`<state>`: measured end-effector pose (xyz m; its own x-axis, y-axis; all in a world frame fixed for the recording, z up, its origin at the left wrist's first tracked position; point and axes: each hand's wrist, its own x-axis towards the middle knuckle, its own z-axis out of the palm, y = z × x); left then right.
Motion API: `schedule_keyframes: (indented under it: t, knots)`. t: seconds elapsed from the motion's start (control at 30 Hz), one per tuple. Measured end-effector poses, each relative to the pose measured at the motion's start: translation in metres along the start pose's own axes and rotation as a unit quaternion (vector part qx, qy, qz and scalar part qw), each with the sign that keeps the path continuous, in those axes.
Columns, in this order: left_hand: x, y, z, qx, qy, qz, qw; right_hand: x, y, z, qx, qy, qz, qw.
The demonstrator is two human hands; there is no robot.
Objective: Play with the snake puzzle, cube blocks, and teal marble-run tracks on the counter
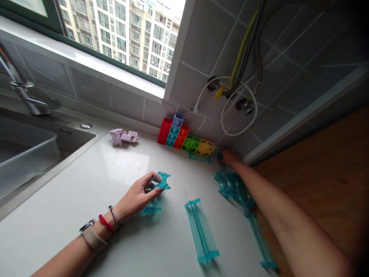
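My left hand (137, 195) is closed on a curved clear-teal track piece (157, 194) that rests on the white counter (86, 184). My right hand (230, 156) reaches far to the counter's back right corner, by a small teal piece (219, 156); its fingers are dim and I cannot make out their shape. A heap of curved teal track pieces (233, 186) lies under my right forearm. A straight teal track (201, 230) lies between my arms, and another straight one (261, 241) lies partly under the right forearm.
Coloured cube blocks (184, 137) in red, blue, green and yellow stand against the tiled wall, with a teal strip (199, 157) before them. Pale lilac blocks (123, 136) lie near the sink (25, 154) and tap (20, 86). Hoses and a white cable (240, 88) hang on the wall.
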<state>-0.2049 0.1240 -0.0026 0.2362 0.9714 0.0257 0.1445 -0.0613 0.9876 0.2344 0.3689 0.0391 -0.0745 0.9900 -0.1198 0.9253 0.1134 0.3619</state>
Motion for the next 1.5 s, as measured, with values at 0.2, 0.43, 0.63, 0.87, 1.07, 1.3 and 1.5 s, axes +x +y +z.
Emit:
schedule_keyframes:
  t: [0.2, 0.43, 0.63, 0.87, 1.07, 1.3, 1.5]
  knots:
    - [0.0, 0.001, 0.0, 0.003, 0.001, -0.001, 1.0, -0.008, 0.0, -0.002, -0.014, 0.019, -0.01, 1.0]
    - [0.0, 0.002, -0.001, 0.007, 0.007, 0.006, 1.0, -0.025, -0.009, -0.018, 0.028, 0.086, 0.0, 0.996]
    - [0.001, 0.003, -0.001, -0.022, 0.008, 0.012, 1.0, -0.08, -0.037, -0.047, 0.101, 0.201, -0.003, 0.974]
    - [0.002, -0.001, -0.003, -0.057, 0.023, 0.031, 0.998, -0.274, -0.091, -0.021, 0.381, 0.242, -0.079, 0.889]
    - [0.002, -0.004, -0.004, -0.043, 0.056, 0.052, 0.996, -0.401, -0.153, 0.01, 0.56, 0.207, -0.026, 0.802]
    - [-0.002, 0.002, 0.0, -0.013, 0.095, 0.066, 0.993, -0.388, -0.195, 0.021, 0.541, 0.299, -0.008, 0.786]
    - [-0.004, 0.011, 0.004, 0.025, 0.121, 0.06, 0.991, -0.387, -0.177, 0.034, 0.508, 0.339, 0.049, 0.791]
